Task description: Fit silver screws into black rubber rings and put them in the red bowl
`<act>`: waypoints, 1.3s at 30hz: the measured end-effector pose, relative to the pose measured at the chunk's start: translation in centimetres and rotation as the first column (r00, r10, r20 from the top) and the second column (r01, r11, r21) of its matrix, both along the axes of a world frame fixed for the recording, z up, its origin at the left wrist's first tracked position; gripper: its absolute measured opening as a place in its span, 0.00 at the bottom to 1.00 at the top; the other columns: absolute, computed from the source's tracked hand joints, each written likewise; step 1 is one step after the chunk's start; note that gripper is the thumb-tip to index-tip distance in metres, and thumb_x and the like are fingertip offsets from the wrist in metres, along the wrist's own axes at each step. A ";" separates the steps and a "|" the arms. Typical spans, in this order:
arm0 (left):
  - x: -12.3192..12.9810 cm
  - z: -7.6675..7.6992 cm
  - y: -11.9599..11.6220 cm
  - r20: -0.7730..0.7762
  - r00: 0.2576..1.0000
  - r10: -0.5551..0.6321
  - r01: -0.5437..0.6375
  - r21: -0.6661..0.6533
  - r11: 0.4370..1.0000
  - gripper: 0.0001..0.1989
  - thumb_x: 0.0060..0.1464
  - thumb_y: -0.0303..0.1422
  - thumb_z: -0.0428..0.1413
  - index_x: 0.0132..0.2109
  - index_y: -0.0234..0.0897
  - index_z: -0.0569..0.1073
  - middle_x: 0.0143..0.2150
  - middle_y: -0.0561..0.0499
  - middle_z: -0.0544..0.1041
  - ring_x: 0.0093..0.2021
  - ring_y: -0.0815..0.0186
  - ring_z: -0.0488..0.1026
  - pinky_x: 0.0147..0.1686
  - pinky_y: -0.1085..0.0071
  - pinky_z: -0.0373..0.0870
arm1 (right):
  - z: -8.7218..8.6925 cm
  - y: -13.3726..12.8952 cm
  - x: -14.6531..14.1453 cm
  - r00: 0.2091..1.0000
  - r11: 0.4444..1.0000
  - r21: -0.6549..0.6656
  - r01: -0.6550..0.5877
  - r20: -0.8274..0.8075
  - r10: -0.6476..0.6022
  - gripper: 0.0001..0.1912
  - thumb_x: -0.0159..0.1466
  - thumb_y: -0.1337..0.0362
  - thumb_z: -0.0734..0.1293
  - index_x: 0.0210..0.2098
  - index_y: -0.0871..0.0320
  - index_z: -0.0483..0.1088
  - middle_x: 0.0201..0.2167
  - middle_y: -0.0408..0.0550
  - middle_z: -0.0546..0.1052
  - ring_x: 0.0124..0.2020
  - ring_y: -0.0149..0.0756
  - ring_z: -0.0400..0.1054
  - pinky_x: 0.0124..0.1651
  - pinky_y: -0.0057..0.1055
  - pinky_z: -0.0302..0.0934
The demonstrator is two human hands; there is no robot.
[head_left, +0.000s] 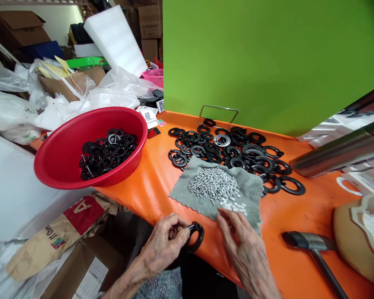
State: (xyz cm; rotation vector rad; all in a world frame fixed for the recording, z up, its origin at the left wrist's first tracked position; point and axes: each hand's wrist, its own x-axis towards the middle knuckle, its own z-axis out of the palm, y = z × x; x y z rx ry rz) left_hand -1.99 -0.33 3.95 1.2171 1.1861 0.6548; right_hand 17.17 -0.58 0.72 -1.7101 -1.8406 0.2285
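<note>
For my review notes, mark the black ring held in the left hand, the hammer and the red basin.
Black ring (201, 238): head view, right side of its band.
Hammer (310, 241): head view, metal middle of its head.
Red basin (60, 151): head view, bare inner wall at left.

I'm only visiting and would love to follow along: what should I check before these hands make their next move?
1. Glossy black ring secure in the left hand: ok, gripped between thumb and fingers.
2. Thin silvery metal pin fully seated in that ring: cannot tell; fingers hide part of it.
3. Right hand near the small white pieces on the grey-green cloth: ok, fingertips beside them.
4. A white piece already picked up: cannot tell.
5. More loose silvery pins available: ok, heaped on the cloth.
6. Hammer with black-ended grey head apart from both hands: ok, lying on the right.
</note>
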 end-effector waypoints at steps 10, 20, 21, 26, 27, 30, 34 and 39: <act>-0.6 1.0 0.8 0.080 0.997 -0.022 0.028 -0.077 0.997 0.12 0.54 0.39 0.54 0.34 0.32 0.72 0.29 0.52 0.68 0.28 0.70 0.64 0.30 0.74 0.62 | -1.3 3.7 -0.5 0.950 1.000 -0.027 -0.004 0.311 0.012 0.11 0.65 0.66 0.53 0.32 0.54 0.65 0.28 0.50 0.66 0.32 0.44 0.60 0.37 0.40 0.55; -1.1 0.6 0.9 0.126 0.991 -0.054 0.065 -0.082 0.994 0.12 0.55 0.37 0.54 0.34 0.31 0.73 0.31 0.51 0.70 0.31 0.69 0.66 0.34 0.73 0.62 | 0.0 3.4 0.1 0.997 0.994 -0.085 -0.068 0.036 0.072 0.11 0.64 0.64 0.54 0.34 0.56 0.66 0.28 0.49 0.70 0.31 0.41 0.66 0.33 0.37 0.62; -1.1 0.5 0.9 0.134 0.990 -0.052 0.065 -0.092 0.994 0.11 0.55 0.37 0.54 0.34 0.31 0.73 0.31 0.51 0.70 0.31 0.70 0.66 0.33 0.74 0.62 | 0.3 3.0 0.3 0.998 0.993 -0.091 -0.070 -0.007 0.070 0.11 0.65 0.62 0.55 0.36 0.56 0.67 0.29 0.49 0.72 0.30 0.39 0.68 0.33 0.35 0.64; -0.8 0.3 1.0 0.114 0.991 -0.069 0.076 -0.055 0.996 0.10 0.55 0.35 0.54 0.33 0.31 0.73 0.30 0.52 0.70 0.30 0.70 0.66 0.32 0.74 0.61 | 1.8 -0.5 0.1 0.866 0.953 -0.276 -0.127 -0.500 -0.029 0.12 0.65 0.53 0.62 0.38 0.54 0.70 0.30 0.45 0.78 0.31 0.34 0.74 0.33 0.26 0.70; -0.8 0.3 1.0 0.102 0.992 -0.074 0.079 -0.045 0.996 0.10 0.55 0.35 0.54 0.33 0.31 0.73 0.30 0.52 0.70 0.30 0.70 0.66 0.32 0.73 0.61 | 2.0 -1.3 -0.2 0.809 0.946 -0.301 -0.117 -0.581 -0.085 0.13 0.64 0.51 0.63 0.39 0.53 0.71 0.30 0.45 0.78 0.32 0.35 0.74 0.34 0.26 0.70; -0.6 0.7 1.0 0.046 0.995 -0.092 0.093 -0.019 0.996 0.11 0.55 0.35 0.53 0.34 0.31 0.74 0.31 0.51 0.70 0.30 0.70 0.65 0.31 0.73 0.61 | 2.1 -3.0 -1.3 0.757 0.952 -0.298 -0.070 -0.637 -0.144 0.13 0.61 0.51 0.66 0.39 0.51 0.73 0.32 0.45 0.78 0.32 0.34 0.74 0.36 0.26 0.71; -0.5 1.4 0.9 -0.091 0.990 -0.106 0.109 0.032 0.994 0.09 0.55 0.32 0.53 0.35 0.31 0.75 0.31 0.52 0.70 0.27 0.72 0.61 0.28 0.74 0.57 | 2.1 -3.6 -2.2 0.820 0.976 -0.218 -0.022 -0.562 -0.107 0.10 0.61 0.54 0.66 0.36 0.51 0.74 0.32 0.44 0.79 0.32 0.32 0.75 0.35 0.22 0.70; -0.3 2.1 0.4 -0.221 0.971 -0.094 0.117 0.096 0.988 0.07 0.55 0.29 0.53 0.36 0.32 0.75 0.31 0.53 0.69 0.27 0.72 0.60 0.29 0.74 0.57 | 2.1 -3.9 -2.5 0.855 0.988 -0.145 -0.059 -0.518 -0.025 0.07 0.63 0.57 0.65 0.36 0.51 0.73 0.31 0.41 0.79 0.30 0.29 0.75 0.35 0.18 0.68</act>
